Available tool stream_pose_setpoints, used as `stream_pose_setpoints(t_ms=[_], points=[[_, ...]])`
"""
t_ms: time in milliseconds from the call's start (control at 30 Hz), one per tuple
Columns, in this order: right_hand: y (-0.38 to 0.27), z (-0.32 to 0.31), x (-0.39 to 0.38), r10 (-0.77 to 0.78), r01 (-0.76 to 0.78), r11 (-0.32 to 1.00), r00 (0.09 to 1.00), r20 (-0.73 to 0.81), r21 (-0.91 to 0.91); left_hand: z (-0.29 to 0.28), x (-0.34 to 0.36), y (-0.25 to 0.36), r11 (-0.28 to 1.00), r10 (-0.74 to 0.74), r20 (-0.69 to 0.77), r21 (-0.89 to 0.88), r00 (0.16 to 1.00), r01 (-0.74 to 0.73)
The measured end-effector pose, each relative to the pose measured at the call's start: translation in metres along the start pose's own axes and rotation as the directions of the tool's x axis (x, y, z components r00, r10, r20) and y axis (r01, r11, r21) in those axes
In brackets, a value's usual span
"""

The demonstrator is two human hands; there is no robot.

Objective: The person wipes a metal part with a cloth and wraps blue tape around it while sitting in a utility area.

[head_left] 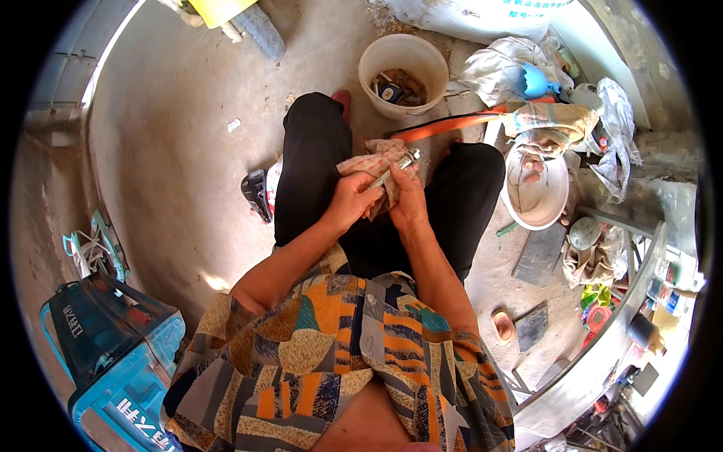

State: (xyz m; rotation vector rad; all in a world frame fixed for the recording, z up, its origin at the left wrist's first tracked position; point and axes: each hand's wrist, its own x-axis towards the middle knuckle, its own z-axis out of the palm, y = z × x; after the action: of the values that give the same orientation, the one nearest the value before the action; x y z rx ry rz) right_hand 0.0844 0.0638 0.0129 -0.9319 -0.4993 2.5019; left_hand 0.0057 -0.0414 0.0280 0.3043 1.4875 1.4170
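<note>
Between my knees, my left hand [355,194] grips a slim silver metal piece [385,176] together with a pale, pink-patterned cloth [365,164]. My right hand [405,197] is closed on the same piece and cloth from the right, its thumb near the upper end. The piece slants up to the right; its lower part is hidden by my fingers and the cloth. Just beyond, an orange strip with a dark edge [425,129] lies diagonally.
Ahead stands a white bucket of small parts [403,53]. At right are a white basin [557,192], bags [614,135] and dark slabs [535,260]. A teal case [120,392] sits at lower left, a black object [254,194] beside my left leg.
</note>
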Motion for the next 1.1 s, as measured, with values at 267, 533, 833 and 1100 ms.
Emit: stream_pose_setpoints(t_ms=[267,533,833,1100], points=[[0.006,-0.010,-0.004,0.108,-0.101,0.985,0.993,0.049,-0.137,-0.002,0.003,-0.006,0.782,0.383,-0.120,0.569,0.916,-0.253],[0.005,-0.026,0.003,0.132,-0.129,0.982,0.991,-0.014,0.138,-0.002,-0.001,-0.008,0.919,0.208,-0.054,0.352,0.977,-0.176],[-0.009,-0.018,0.007,0.096,-0.091,0.982,0.995,-0.022,0.166,-0.008,0.010,-0.007,0.710,-0.330,0.376,-0.506,0.866,0.490],[0.002,-0.028,0.008,0.122,-0.110,0.989,0.985,0.126,-0.100,-0.008,0.013,-0.022,0.919,-0.256,0.113,-0.280,0.960,0.278]])
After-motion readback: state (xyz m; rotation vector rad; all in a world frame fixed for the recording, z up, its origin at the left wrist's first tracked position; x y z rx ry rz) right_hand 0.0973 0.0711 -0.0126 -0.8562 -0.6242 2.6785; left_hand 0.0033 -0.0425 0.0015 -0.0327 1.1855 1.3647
